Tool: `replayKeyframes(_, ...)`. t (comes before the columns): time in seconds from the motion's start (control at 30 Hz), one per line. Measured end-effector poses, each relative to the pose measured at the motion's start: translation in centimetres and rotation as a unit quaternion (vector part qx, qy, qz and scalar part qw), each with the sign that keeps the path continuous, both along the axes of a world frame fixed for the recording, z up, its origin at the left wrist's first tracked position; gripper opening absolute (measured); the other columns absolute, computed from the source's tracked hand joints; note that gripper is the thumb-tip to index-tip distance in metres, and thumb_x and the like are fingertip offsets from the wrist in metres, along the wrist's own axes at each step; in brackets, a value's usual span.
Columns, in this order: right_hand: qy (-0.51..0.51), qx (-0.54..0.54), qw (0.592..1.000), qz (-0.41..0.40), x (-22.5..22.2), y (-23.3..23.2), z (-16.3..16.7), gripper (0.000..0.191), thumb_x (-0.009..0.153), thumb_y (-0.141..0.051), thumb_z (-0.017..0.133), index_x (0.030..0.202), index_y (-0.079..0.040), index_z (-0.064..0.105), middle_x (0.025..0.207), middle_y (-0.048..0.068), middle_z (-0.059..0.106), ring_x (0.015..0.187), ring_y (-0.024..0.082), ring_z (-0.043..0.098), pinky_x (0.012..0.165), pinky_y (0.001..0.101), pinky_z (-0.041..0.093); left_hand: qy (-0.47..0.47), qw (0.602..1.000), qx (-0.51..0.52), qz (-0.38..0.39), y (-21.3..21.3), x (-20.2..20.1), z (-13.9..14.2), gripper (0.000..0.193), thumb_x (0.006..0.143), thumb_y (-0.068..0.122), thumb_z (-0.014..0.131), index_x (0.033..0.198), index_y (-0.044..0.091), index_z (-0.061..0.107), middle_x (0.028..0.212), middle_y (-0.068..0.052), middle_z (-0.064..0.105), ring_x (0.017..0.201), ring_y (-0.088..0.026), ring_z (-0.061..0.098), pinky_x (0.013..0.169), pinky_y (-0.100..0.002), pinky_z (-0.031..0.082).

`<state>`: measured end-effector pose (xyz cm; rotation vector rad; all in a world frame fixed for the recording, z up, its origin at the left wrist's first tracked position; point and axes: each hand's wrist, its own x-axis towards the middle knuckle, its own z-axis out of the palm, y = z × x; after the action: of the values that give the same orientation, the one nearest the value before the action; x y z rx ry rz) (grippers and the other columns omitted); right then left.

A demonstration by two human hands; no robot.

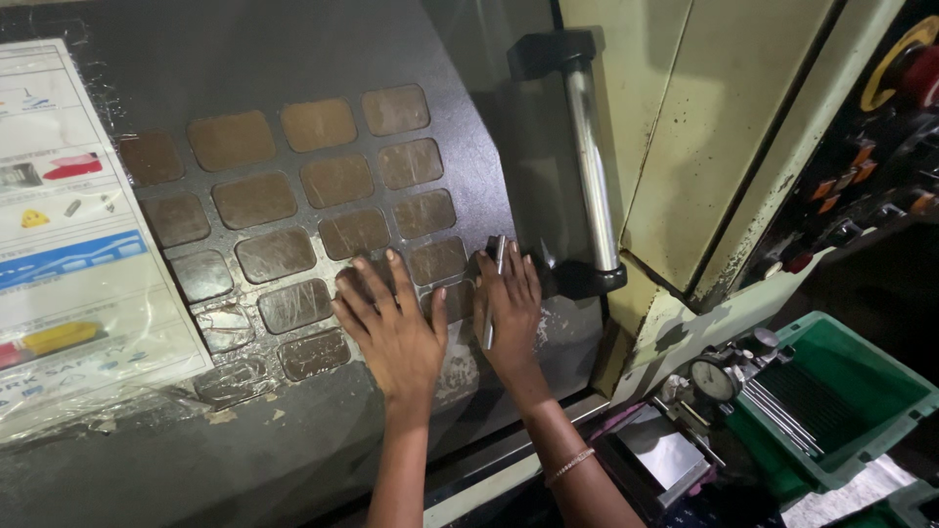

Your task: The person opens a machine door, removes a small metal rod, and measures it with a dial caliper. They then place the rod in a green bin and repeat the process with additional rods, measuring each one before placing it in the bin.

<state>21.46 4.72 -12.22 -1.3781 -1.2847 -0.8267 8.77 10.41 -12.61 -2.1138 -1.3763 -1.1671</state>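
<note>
— Left hand [396, 328]?
— Fingers spread, palm flat against dark grey metal machine door [293, 59], over brown rectangular patches [337, 181].
— Right hand [509, 308]?
— Just beside left hand, flat on same door, pinning thin silver metal rod [494, 288] upright under fingers.
— Beyond that grip?
— Just right of it, chrome bar door handle [590, 156]; lower right, green plastic bin [841, 391] and round dial gauge [714, 379].

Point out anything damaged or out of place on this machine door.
The plastic-covered instruction sheet is crumpled and peeling along its lower edge. Brown glue patches on the dark door panel suggest something was torn off. The left hand rests on them; the right hand holds a thin metal rod.
</note>
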Motion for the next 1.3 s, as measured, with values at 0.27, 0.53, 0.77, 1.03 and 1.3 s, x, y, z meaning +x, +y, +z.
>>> replayKeyframes(0.27,0.003,0.0,1.0,0.0,0.0,0.0,0.0,0.037,0.1,-0.008,0.062,0.137,-0.001,0.061,0.14,0.029,0.061,0.142,0.041,0.052,0.122,0.0535,0.033,0.002,1.0,0.01,-0.002,0.5,0.1,-0.7,0.075,0.107,0.059,0.029,0.164,0.01,0.033,0.17,-0.02,0.023,0.159,-0.033,0.012,0.125,-0.064,0.004)
replayKeyframes(0.53,-0.001,-0.001,1.0,0.002,0.1,0.0,0.0,0.037,0.099,-0.007,0.062,0.135,-0.001,0.06,0.139,0.029,0.061,0.141,0.042,0.051,0.121,0.0543,0.034,0.036,0.999,0.019,0.033,0.9,0.2,-1.2,0.077,0.109,0.061,0.026,0.167,0.011,0.031,0.175,-0.008,0.015,0.16,-0.025,-0.003,0.126,-0.062,-0.001)
replayKeyframes(0.77,0.001,0.0,1.0,-0.003,0.1,0.1,-0.2,0.038,0.098,-0.007,0.062,0.136,-0.001,0.061,0.14,0.029,0.06,0.141,0.041,0.051,0.121,0.054,0.034,0.03,0.999,0.017,0.033,0.7,0.2,-1.1,0.075,0.109,0.061,0.025,0.167,0.013,0.031,0.176,-0.005,0.014,0.161,-0.024,-0.005,0.125,-0.064,-0.003)
replayKeyframes(1.03,0.001,0.006,1.0,0.001,0.1,0.2,-0.2,0.037,0.099,-0.008,0.062,0.136,-0.001,0.061,0.14,0.029,0.06,0.142,0.041,0.052,0.122,0.054,0.034,0.031,0.999,0.026,0.031,0.7,0.1,-1.0,0.074,0.109,0.06,0.027,0.167,0.014,0.032,0.175,-0.005,0.02,0.16,-0.023,-0.004,0.123,-0.065,-0.006)
replayKeyframes(1.3,-0.004,0.003,1.0,-0.007,0.1,0.3,-0.3,0.037,0.099,-0.007,0.061,0.135,-0.002,0.061,0.141,0.03,0.06,0.141,0.042,0.052,0.121,0.0534,0.034,0.037,0.998,0.034,0.039,1.3,0.4,-2.3,0.073,0.111,0.06,0.031,0.169,0.016,0.029,0.176,-0.007,0.013,0.16,-0.025,-0.008,0.122,-0.066,-0.008)
